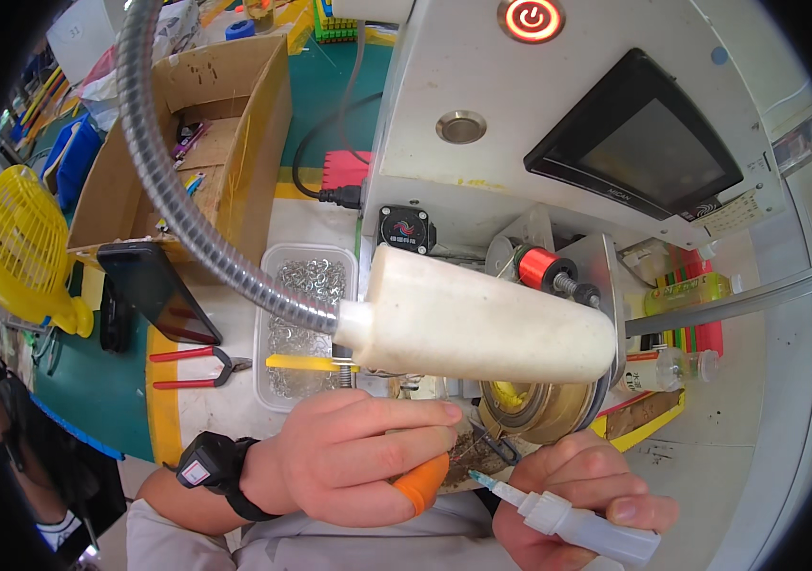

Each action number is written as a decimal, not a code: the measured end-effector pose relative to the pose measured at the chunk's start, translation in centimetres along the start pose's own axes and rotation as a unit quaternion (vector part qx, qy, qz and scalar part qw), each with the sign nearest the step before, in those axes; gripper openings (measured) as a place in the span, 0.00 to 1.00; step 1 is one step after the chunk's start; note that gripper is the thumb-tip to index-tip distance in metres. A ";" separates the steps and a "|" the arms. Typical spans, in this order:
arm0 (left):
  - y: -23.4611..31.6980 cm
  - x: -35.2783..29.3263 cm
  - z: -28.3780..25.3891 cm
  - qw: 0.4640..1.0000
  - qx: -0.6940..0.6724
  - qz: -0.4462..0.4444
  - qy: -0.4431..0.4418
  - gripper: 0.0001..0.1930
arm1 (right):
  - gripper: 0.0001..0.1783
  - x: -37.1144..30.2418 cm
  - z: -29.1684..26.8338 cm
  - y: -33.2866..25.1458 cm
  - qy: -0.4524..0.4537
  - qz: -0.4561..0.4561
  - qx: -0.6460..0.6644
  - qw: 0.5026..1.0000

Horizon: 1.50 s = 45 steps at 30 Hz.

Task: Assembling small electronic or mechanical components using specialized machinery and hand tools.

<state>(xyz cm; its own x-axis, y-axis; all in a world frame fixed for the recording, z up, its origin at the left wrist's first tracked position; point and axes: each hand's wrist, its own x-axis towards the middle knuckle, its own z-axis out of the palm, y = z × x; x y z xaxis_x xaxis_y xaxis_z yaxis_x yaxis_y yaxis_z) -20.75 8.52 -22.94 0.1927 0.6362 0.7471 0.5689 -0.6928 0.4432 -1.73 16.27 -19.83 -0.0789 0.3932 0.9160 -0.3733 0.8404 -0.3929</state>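
Note:
My right hand (582,468) grips a small translucent squeeze bottle (606,535), tilted, its thin bluish needle tip pointing up and left. Facing it, my left hand (354,462) has its fingers pressed together, an orange finger cot (422,483) on one of them. Anything between those fingertips is hidden. Just beyond both hands is a round brass-coloured wheel (558,414) on the machine, partly covered by a long off-white cylinder (492,319) that hangs over the work spot on a flexible metal gooseneck (173,214).
Left of the gooseneck's end lies a clear tray (261,328) of small metal rings, beside red-handled pliers (192,368) and a propped phone (158,293). A cardboard box (263,143) and yellow fan (20,238) stand farther left. The machine (482,86) carries a screen (649,143) and red wire spool (541,269).

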 end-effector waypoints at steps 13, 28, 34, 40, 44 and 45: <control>-0.1 0.1 0.0 1.000 0.007 0.006 0.004 0.17 | 0.23 -0.3 0.0 0.1 0.012 0.003 -0.016 1.000; 0.6 1.3 -0.5 0.997 0.071 0.038 -0.007 0.17 | 0.20 2.4 -8.9 -2.4 -0.500 0.311 -0.006 0.808; 0.7 1.6 0.3 0.998 0.042 -0.003 -0.042 0.15 | 0.22 -1.3 -6.0 -4.8 -0.520 0.417 -0.185 0.722; 1.0 0.2 1.4 0.997 0.020 -0.053 0.048 0.13 | 0.23 -2.3 -0.8 -5.2 -0.356 0.328 -0.240 0.842; 1.3 0.0 1.5 0.996 0.025 -0.070 0.046 0.12 | 0.19 -2.9 -1.4 -5.0 -0.291 0.306 -0.217 0.880; 1.5 0.0 1.3 0.997 0.030 -0.063 0.040 0.12 | 0.19 -3.6 -2.3 -4.4 -0.289 0.304 -0.215 0.882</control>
<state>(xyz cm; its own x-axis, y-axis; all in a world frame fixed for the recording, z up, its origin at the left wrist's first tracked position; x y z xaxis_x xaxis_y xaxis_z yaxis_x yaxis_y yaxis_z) -18.85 7.93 -22.94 0.0526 0.6861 0.7256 0.6325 -0.5852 0.5075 2.32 12.04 -21.61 -0.6476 0.6689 0.3649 0.2757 0.6522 -0.7062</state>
